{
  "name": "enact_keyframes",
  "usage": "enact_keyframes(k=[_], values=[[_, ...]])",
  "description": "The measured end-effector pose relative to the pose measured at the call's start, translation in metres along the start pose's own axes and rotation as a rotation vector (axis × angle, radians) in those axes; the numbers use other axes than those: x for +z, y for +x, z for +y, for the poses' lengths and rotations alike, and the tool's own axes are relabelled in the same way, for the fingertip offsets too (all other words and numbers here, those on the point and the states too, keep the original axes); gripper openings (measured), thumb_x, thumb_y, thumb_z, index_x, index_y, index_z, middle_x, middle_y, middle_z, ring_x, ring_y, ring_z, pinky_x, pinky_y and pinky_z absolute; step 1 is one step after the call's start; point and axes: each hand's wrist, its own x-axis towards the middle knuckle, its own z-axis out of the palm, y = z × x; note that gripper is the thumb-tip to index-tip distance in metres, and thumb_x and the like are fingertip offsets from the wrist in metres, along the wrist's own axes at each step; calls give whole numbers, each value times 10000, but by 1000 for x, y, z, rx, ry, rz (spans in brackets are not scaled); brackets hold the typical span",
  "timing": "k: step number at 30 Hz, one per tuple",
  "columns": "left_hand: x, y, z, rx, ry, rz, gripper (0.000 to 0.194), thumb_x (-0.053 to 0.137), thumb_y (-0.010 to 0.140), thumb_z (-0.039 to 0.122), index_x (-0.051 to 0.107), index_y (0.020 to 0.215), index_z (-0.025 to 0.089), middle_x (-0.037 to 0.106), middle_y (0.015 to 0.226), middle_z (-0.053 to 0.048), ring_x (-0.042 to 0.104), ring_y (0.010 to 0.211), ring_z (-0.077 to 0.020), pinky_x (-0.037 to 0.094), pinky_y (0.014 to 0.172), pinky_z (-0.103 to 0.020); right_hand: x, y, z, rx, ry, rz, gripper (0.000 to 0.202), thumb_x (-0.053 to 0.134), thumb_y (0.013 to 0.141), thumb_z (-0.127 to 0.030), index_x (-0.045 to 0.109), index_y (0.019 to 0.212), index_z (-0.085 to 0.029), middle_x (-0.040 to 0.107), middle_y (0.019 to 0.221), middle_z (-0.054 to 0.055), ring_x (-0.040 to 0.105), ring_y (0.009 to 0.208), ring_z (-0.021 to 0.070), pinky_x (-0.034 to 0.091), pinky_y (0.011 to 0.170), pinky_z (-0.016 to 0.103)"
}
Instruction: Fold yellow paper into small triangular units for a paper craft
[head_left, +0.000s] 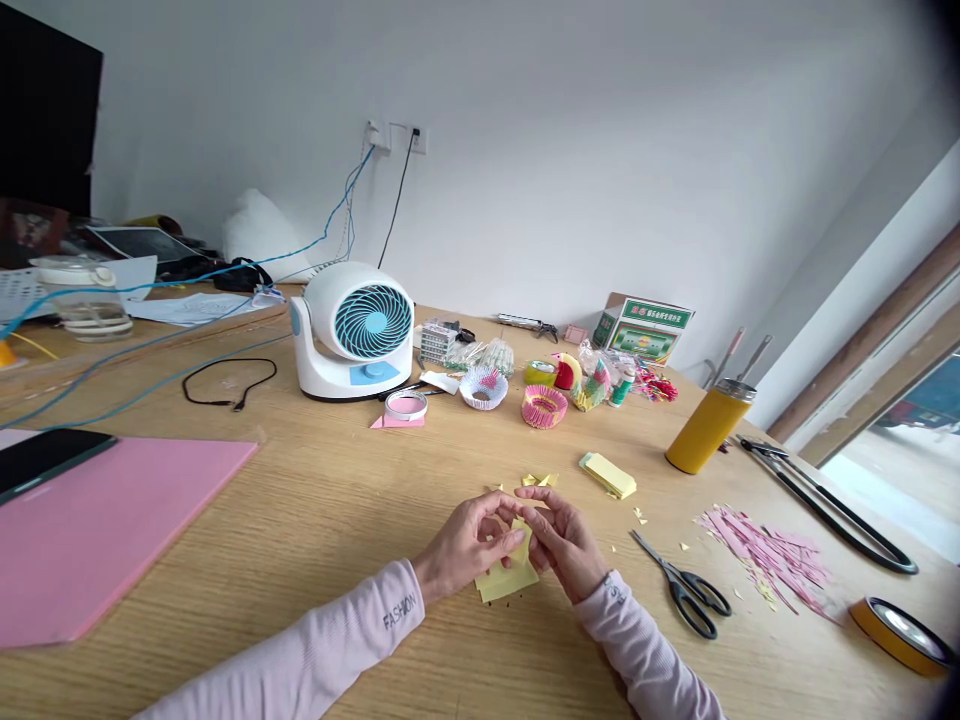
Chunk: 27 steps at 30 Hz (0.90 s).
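My left hand [469, 540] and my right hand [564, 538] meet at the fingertips, low over the desk. Both are closed in a pinch, thumbs against fingers. Whatever they hold between them is too small and covered to make out. Yellow paper [506, 582] lies beneath them, partly hidden by the fingers. Just beyond the fingertips are small folded yellow paper pieces [541, 480]. A stack of yellow paper strips [609, 475] rests further back to the right. Black-handled scissors [679, 582] lie to the right of my right hand, blades slightly apart.
Pink paper scraps [765, 555], a tape roll [902, 635] and a yellow tumbler [709, 428] are on the right. A white fan [352, 330] stands behind, near folded-paper bowls [544, 406]. Pink sheets [112, 540] with a phone [49, 462] occupy the left.
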Motion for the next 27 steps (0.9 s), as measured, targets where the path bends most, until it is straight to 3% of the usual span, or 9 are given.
enact_keyframes(k=[4, 9, 15, 21, 27], values=[[-2, 3, -5, -11, 26, 72, 318, 609, 754, 414, 580, 882, 124, 614, 739, -35, 568, 509, -92, 391, 382, -151, -1, 0, 1, 21, 16, -20, 369, 616, 779, -454, 535, 989, -161, 546, 493, -54, 419, 327, 50, 330, 341, 160], [-1, 5, -4, -61, -103, 179, 353, 614, 743, 442, 578, 867, 114, 596, 801, -37, 602, 507, -100, 428, 380, -163, -1, -1, 0, -2, 42, -24, 358, 645, 763, -425, 546, 987, -163, 574, 601, -34, 460, 382, 51, 375, 356, 161], [0, 5, 0, -114, -178, 149, 384, 581, 772, 439, 613, 936, 93, 609, 779, -46, 661, 600, -160, 458, 411, -171, -3, 0, 2, -42, 54, 6, 333, 669, 756, -379, 547, 973, -158, 573, 621, -34, 485, 406, 46, 392, 366, 151], [-1, 4, -2, -71, -132, 155, 407, 594, 761, 436, 640, 959, 82, 607, 848, -68, 668, 600, -179, 474, 421, -197, -2, 1, 2, -36, 8, 51, 355, 718, 704, -368, 555, 942, -161, 551, 615, -41, 485, 400, 59, 402, 346, 170], [-1, 4, -1, -99, -210, 69, 382, 591, 778, 367, 628, 1050, 103, 593, 760, -42, 672, 657, -188, 524, 551, -255, -5, 1, 0, 6, 131, 99, 351, 750, 677, -332, 573, 934, -171, 538, 572, -53, 453, 398, 44, 370, 348, 149]])
